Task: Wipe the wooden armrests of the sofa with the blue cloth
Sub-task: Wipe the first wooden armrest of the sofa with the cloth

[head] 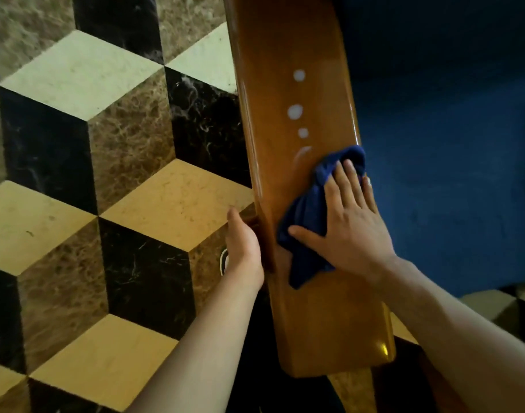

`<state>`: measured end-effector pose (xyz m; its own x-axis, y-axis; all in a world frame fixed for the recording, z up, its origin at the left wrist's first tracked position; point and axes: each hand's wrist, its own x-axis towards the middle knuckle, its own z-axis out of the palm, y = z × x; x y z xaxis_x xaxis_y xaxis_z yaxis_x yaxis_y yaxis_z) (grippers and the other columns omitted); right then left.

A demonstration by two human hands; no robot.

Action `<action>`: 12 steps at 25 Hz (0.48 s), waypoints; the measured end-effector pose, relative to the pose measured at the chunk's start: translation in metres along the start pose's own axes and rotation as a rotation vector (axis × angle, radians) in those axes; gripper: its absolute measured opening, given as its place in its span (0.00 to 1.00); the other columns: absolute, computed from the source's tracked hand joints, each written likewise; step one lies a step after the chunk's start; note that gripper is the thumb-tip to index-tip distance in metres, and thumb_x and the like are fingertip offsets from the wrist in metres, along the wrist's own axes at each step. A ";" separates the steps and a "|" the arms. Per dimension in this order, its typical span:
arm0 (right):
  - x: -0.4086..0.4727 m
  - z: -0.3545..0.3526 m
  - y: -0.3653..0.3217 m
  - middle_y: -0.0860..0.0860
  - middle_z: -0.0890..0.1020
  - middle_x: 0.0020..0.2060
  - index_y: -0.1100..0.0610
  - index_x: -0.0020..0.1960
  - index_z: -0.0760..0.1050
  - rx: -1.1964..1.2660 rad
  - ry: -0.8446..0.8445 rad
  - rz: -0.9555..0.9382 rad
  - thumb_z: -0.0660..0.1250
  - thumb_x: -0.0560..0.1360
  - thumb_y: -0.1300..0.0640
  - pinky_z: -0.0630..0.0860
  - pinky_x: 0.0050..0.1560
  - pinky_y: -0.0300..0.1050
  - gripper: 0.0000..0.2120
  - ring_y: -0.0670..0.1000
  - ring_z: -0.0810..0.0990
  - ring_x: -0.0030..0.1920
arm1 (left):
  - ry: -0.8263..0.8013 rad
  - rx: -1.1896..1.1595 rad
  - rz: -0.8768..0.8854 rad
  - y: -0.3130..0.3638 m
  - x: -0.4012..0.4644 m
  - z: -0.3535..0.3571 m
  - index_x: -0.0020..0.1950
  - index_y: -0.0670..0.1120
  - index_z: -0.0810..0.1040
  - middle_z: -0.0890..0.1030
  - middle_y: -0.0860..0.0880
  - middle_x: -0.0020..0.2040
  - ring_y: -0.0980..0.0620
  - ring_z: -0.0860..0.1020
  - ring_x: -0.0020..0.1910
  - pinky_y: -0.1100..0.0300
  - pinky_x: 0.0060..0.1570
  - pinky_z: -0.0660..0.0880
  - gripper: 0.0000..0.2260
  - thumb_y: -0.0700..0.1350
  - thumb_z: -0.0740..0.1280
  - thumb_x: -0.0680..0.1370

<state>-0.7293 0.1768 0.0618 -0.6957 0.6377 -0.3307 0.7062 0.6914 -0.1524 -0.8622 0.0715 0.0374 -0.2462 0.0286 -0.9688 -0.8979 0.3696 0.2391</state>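
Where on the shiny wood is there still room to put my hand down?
Bare wood lies on the armrest between the blue cloth and its near rounded end. Beyond the cloth, white blobs dot the middle. The right hand presses the cloth; the left hand rests against the outer edge.

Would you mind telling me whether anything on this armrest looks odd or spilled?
Yes: three whitish blobs sit in a row on the glossy wooden armrest, just beyond the blue cloth under the right hand. A fourth looks partly smeared at the cloth's edge.

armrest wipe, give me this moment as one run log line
step: wiping | right hand: pressing blue cloth flat on armrest | left hand: on armrest's outer edge | remaining: white droplets ahead of cloth
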 end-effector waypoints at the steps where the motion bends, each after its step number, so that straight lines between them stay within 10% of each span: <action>1: 0.011 -0.001 0.000 0.59 0.48 0.83 0.60 0.83 0.44 0.040 0.011 0.056 0.53 0.73 0.22 0.40 0.82 0.56 0.55 0.57 0.40 0.83 | -0.015 -0.001 -0.002 0.001 0.000 0.000 0.77 0.50 0.70 0.79 0.42 0.69 0.39 0.77 0.67 0.39 0.70 0.70 0.36 0.72 0.50 0.78; 5: 0.100 -0.019 -0.037 0.60 0.48 0.83 0.60 0.83 0.47 0.260 0.077 0.321 0.57 0.76 0.28 0.39 0.81 0.58 0.49 0.59 0.41 0.83 | -0.017 -0.005 0.064 0.002 0.003 0.009 0.73 0.48 0.75 0.84 0.44 0.58 0.44 0.83 0.54 0.47 0.59 0.79 0.33 0.69 0.51 0.80; 12: -0.003 0.002 -0.006 0.54 0.51 0.84 0.55 0.83 0.52 0.044 -0.080 -0.062 0.47 0.82 0.35 0.41 0.82 0.55 0.37 0.53 0.39 0.83 | 0.011 -0.087 0.065 0.035 -0.001 0.020 0.73 0.47 0.73 0.81 0.41 0.66 0.39 0.80 0.62 0.41 0.69 0.72 0.34 0.69 0.52 0.80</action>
<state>-0.7312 0.1696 0.0623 -0.7266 0.5637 -0.3929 0.6685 0.7121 -0.2146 -0.8858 0.1034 0.0453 -0.3081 0.0394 -0.9505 -0.9081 0.2856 0.3062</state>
